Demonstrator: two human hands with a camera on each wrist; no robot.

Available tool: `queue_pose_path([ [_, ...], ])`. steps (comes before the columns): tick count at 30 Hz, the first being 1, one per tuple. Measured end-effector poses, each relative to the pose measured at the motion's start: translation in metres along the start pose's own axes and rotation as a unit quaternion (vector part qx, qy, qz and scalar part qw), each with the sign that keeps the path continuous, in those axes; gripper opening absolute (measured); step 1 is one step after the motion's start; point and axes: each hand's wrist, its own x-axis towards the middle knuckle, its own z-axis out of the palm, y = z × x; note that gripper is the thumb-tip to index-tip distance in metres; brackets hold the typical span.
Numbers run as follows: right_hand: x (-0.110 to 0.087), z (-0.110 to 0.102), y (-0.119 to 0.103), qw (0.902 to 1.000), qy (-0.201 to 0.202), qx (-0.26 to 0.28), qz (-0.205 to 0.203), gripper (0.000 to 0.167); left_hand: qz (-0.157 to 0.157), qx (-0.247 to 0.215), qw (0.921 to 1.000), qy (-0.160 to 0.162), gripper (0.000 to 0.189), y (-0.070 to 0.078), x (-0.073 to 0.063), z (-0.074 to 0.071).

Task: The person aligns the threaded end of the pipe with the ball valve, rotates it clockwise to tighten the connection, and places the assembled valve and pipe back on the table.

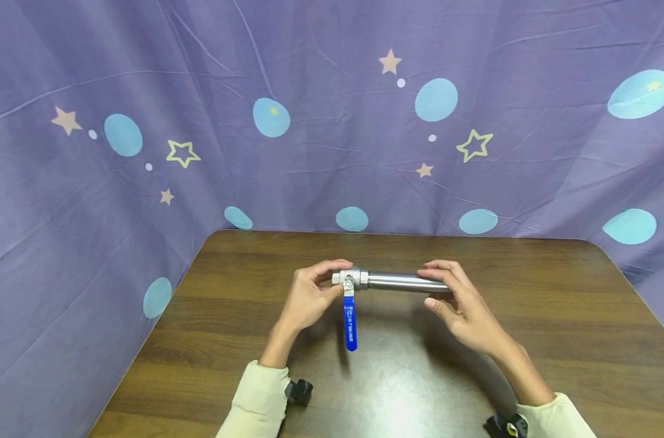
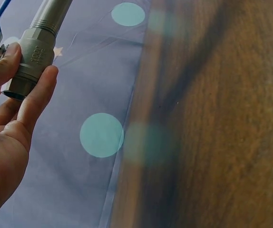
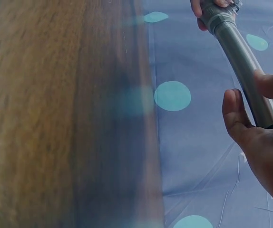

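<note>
A steel ball valve (image 1: 356, 278) with a blue lever handle (image 1: 351, 322) is joined at its threaded end to a smooth steel pipe (image 1: 393, 281). Both are held level above the table, the lever pointing toward me. My left hand (image 1: 309, 298) grips the valve body, thumb on the near side and fingers behind; the left wrist view shows the valve's open end (image 2: 16, 90) between them. Around the pipe's free right end is my right hand (image 1: 466, 310), fingers over the top and thumb lower on the near side. How firmly it presses cannot be told.
Below the hands is a brown wooden table (image 1: 211, 340), with glare near its front. A purple curtain (image 1: 321, 164) with stars and blue dots hangs behind and at the sides. Black wrist straps (image 1: 299, 392) sit at both sleeves.
</note>
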Motion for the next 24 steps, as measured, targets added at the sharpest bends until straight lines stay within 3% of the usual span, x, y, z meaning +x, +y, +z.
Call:
queue_pose_path([
  [24, 0.0009, 0.0021, 0.0027, 0.9986, 0.045, -0.027, 0.001, 0.050, -0.008, 0.013, 0.9999, -0.001, 0.044, 0.0017, -0.0006, 0.0003],
])
